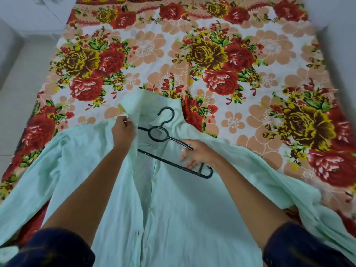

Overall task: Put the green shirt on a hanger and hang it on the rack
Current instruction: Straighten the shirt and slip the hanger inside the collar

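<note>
Overhead, both arms reached forward. Left hand (123, 132) pinched the green shirt (173, 205) at its open front edge near the collar, lifting it. Right hand (196, 153) curled round the black hanger (163, 134) at its right shoulder. Shirt lay spread on a floral bedsheet (240, 78); pale floor (17, 83) to the left. Hanger's hook pointed away; long axis ran left-far to right-near, left end under the fabric.

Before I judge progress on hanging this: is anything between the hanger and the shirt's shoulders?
Partly. The hanger's left end is under the shirt flap the left hand lifts; its right end, held by the right hand, lies on top of the fabric.
</note>
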